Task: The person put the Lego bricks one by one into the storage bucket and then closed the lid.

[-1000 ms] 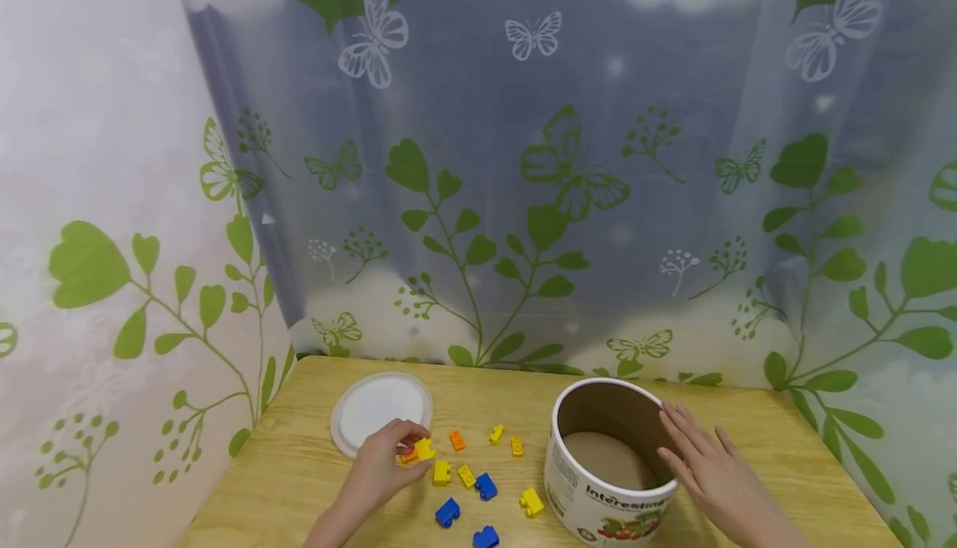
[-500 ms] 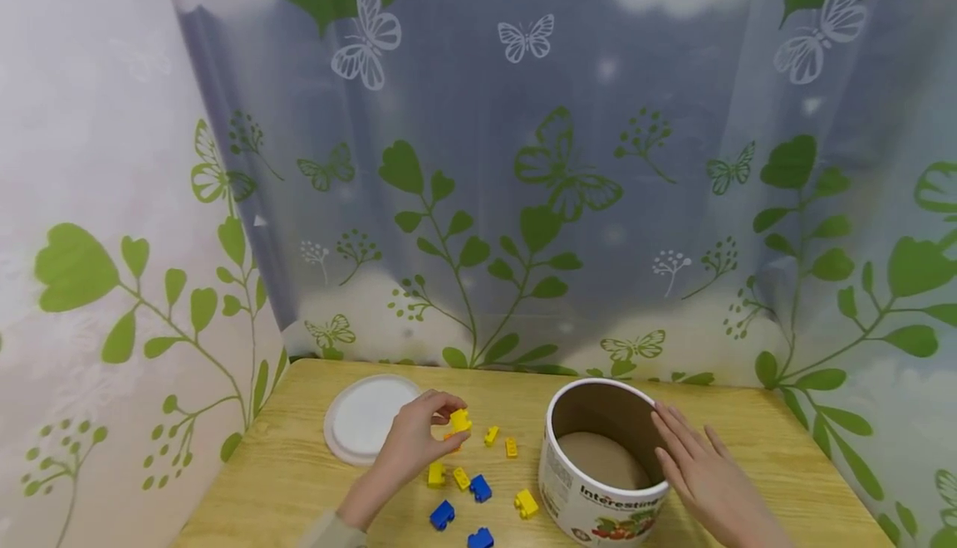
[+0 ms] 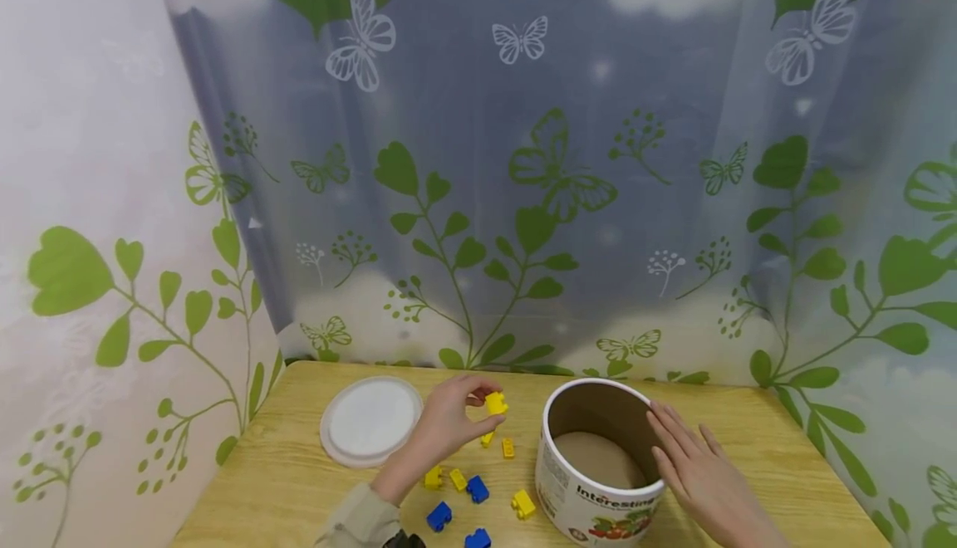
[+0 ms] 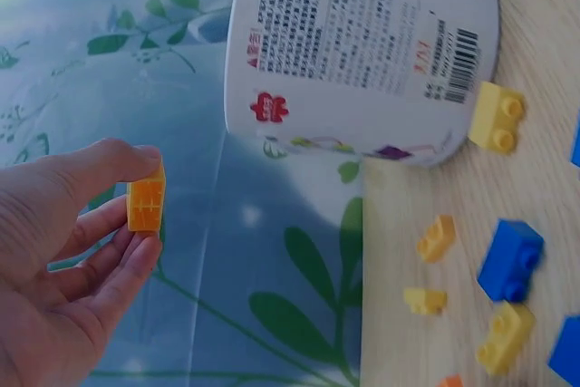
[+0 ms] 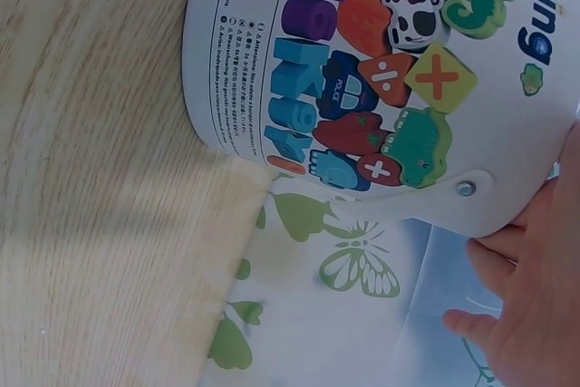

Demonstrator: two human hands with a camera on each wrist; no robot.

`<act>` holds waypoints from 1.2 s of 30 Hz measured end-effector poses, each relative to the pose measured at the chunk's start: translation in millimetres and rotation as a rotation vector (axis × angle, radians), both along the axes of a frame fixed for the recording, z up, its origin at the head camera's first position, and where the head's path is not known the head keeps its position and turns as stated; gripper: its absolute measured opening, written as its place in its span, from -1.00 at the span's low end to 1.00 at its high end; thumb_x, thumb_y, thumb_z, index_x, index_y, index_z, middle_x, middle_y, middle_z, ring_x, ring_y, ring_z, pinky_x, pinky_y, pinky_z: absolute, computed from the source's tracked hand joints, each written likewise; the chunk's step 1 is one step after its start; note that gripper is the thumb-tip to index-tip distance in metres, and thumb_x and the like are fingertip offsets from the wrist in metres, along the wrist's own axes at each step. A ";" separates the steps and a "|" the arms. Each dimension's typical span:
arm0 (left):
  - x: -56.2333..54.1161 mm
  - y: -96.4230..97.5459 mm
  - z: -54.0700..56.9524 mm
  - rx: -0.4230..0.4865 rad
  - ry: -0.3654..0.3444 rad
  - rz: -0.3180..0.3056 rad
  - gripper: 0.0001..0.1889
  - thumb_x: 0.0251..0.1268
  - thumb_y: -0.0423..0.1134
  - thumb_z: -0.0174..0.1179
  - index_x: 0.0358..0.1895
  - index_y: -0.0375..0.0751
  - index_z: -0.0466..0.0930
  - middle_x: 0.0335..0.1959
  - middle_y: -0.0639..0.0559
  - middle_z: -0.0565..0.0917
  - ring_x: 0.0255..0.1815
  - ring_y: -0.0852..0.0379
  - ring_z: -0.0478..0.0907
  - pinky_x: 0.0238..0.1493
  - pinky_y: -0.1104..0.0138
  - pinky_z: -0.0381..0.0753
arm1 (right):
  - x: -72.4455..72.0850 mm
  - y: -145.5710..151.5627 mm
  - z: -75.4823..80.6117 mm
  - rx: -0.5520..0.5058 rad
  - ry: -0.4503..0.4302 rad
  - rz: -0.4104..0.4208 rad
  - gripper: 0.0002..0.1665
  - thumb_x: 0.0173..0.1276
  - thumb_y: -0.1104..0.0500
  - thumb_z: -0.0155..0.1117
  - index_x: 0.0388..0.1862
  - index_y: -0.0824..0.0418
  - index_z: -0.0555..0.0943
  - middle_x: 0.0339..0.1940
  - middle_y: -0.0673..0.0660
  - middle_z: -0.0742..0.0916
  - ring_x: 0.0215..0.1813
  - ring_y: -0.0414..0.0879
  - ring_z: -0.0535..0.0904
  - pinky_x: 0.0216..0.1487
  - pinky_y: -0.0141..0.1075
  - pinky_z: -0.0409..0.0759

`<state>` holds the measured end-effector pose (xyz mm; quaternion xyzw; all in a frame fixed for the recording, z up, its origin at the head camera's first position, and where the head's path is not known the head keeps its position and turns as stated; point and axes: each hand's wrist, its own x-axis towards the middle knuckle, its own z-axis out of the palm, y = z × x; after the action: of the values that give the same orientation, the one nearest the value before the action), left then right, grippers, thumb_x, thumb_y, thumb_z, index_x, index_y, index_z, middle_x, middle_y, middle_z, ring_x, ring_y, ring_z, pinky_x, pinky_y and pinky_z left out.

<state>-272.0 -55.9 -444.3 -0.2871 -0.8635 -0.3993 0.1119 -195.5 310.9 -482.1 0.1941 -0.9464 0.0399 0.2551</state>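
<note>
My left hand (image 3: pixel 449 419) pinches a yellow toy building block (image 3: pixel 496 403) between thumb and fingers, raised over the back of the table. In the left wrist view the underside of this block (image 4: pixel 147 204) shows a gridded hollow. A large white round tub (image 3: pixel 557 481) with printed sides stands upright to its right, its top open and its inner wall brown. My right hand (image 3: pixel 695 469) rests its straight fingers against the tub's right rim. Below the left hand lie loose blocks, among them a small yellow one (image 3: pixel 508 448) and a blue one (image 3: pixel 478 490).
A white round lid (image 3: pixel 374 417) lies at the back left of the wooden table (image 3: pixel 262 481). Close to the tub's left side sits another yellow block (image 3: pixel 523 504). An orange block (image 4: pixel 450 381) peeks in at the left wrist view's lower edge. Patterned curtains (image 3: pixel 449 199) hang behind.
My left hand has carried the yellow block up and to the right, from beside the lid toward the tub. The right hand stays at the tub's rim. The head view has shifted slightly.
</note>
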 end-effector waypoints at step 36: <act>-22.3 134.7 -3.9 -0.170 0.091 -0.134 -0.67 0.16 -0.14 0.52 -0.05 -0.13 0.71 -0.14 0.06 0.65 -0.22 0.30 0.65 -0.23 0.65 0.55 | 0.7 -3.5 1.8 -0.001 -0.033 -0.045 -0.41 0.49 0.10 0.21 0.44 0.22 0.48 0.48 0.12 0.50 0.49 0.02 0.39 0.46 -0.55 -0.60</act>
<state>-294.3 78.7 -448.2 -0.3704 -0.8672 -0.3177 0.0994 -194.8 307.4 -480.4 0.1718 -0.9547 0.0376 0.2402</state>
